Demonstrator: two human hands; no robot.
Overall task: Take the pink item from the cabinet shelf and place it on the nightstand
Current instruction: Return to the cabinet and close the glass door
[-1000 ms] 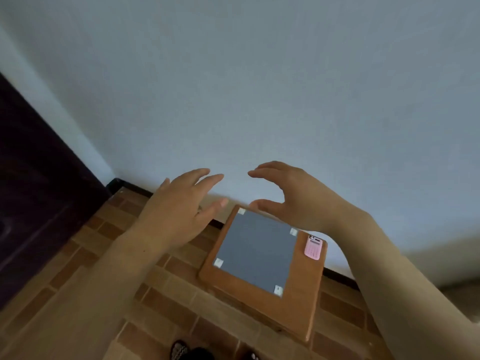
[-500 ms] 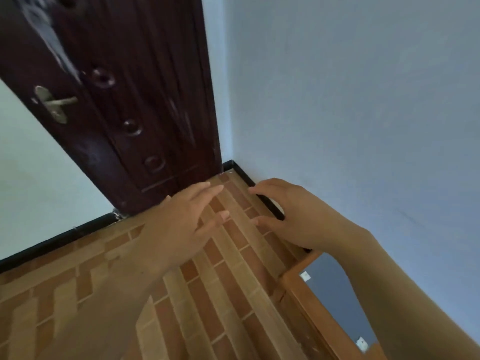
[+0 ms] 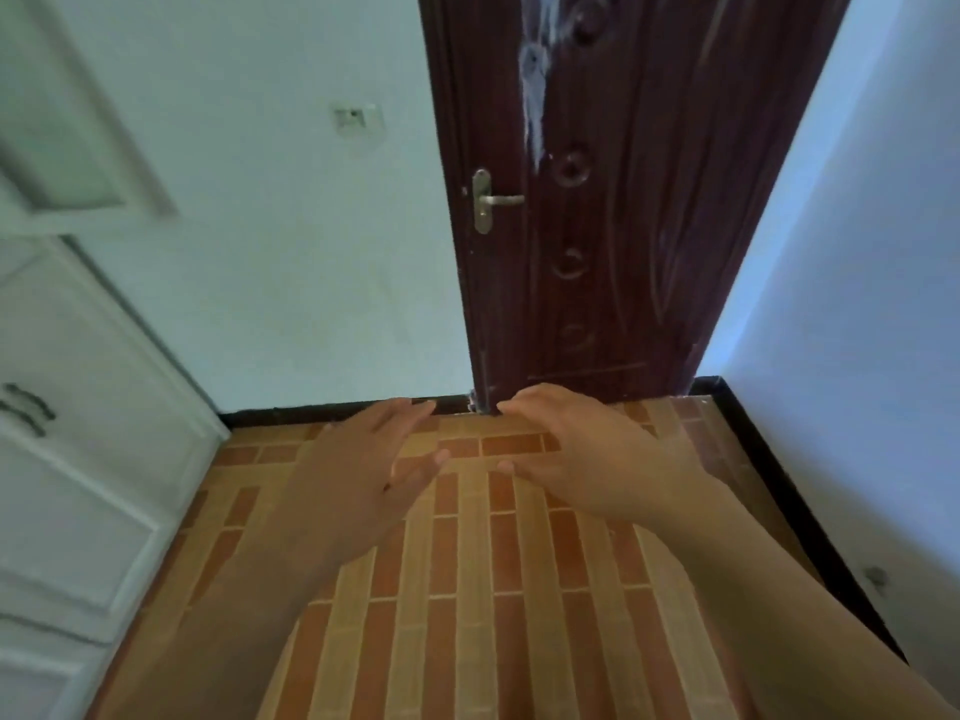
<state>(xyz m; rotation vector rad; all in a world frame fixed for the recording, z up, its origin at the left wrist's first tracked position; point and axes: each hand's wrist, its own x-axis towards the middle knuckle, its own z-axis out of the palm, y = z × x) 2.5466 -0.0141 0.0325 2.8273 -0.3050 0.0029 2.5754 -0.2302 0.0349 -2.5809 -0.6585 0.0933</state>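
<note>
The left hand (image 3: 358, 475) and right hand (image 3: 582, 459) were bare, as were the forearms (image 3: 249, 589); a tiny dark speck (image 3: 387, 486), perhaps a mole, marked the left.

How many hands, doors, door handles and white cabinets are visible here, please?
Hands: 2, the left hand and the right hand
Dark door: 1
Door handle: 1
White cabinet: 1
Total: 5

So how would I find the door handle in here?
Look at the dark brown door straight ahead, between the pale walls. Near its left edge sits the door handle: a brassy upright plate with a lever pointing right, the only metal piece among the door's carved round marks.
</note>
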